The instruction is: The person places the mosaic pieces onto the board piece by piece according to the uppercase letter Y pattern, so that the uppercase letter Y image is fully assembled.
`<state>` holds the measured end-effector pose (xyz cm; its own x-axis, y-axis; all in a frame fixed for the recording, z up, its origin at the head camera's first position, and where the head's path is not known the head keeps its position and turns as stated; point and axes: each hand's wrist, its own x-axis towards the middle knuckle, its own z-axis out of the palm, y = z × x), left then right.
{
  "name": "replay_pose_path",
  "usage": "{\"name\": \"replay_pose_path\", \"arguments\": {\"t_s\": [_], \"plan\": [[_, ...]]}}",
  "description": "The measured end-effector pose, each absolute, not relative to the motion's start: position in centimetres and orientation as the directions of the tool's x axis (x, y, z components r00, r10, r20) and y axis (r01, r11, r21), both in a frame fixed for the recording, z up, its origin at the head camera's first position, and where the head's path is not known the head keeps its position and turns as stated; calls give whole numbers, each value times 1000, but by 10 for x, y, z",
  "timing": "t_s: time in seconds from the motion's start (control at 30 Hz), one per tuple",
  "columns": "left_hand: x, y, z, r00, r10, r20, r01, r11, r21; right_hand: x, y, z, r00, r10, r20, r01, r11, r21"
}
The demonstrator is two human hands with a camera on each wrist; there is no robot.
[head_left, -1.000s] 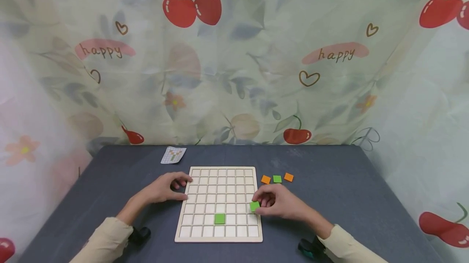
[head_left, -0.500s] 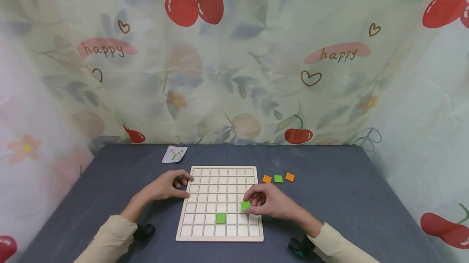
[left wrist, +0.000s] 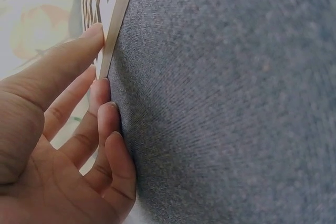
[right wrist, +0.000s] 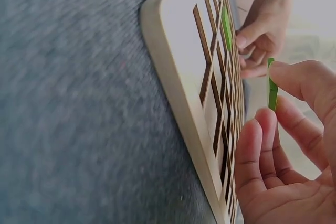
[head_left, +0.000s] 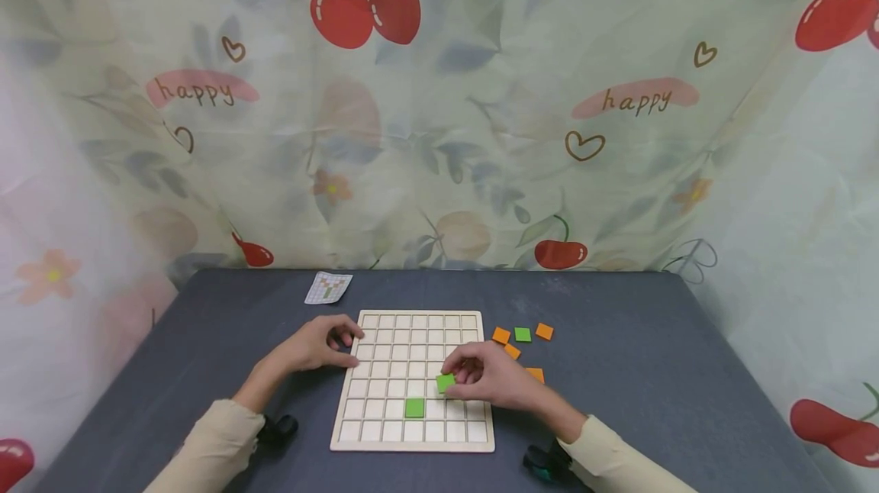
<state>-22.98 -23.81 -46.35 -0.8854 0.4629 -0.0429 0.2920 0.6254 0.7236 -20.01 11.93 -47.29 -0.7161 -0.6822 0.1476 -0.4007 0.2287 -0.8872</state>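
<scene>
My right hand point(head_left: 491, 378) pinches a small green square tile point(head_left: 445, 384) between thumb and fingertips, above the right half of a pale wooden grid board point(head_left: 412, 447). In the right wrist view the pinched tile point(right wrist: 272, 90) stands on edge, apart from the board. Another green tile point(head_left: 414, 407) lies in a square of the second row from the board's near edge. At the board's left side, my left hand point(head_left: 319, 343) touches the rim with thumb and forefinger spread apart. The left wrist view has the thumb point(left wrist: 79, 53) extended onto the rim, the lower fingers bent beside it.
Right of the board lie several loose tiles: a green tile point(head_left: 523, 334) and orange tiles point(head_left: 545, 331), one partly behind my right hand. A small printed card point(head_left: 328, 288) with a coloured grid pattern lies at the back left of the dark cloth-covered table point(head_left: 618, 356). A patterned curtain hangs behind.
My right hand has moved left over the board with the green tile, uncovering more orange tiles on the right. The left hand keeps its place at the rim.
</scene>
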Motion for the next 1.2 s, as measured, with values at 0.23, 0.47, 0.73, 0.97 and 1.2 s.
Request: {"name": "replay_pose_path", "arguments": {"t_s": [0.23,0.47,0.73,0.97,1.2], "plan": [[-228,-237,-462,-889,454,-53,274,622,733,-201,109,-476,-729,-670,142,-394,241,-887],[-228,-237,-461,-890,452,-66,261,622,739,-201,100,-478,-739,-663,121,-380,261,-887],[-231,-237,-462,-889,452,-76,260,633,729,-202,90,-478,-739,-662,128,-394,270,-879],[-231,-237,-462,-885,458,-78,262,630,731,-201,82,-475,-756,-647,100,-390,323,-862],[-232,-238,-463,-884,462,-75,268,631,728,-200,78,-474,-754,-651,82,-385,338,-859]]}}
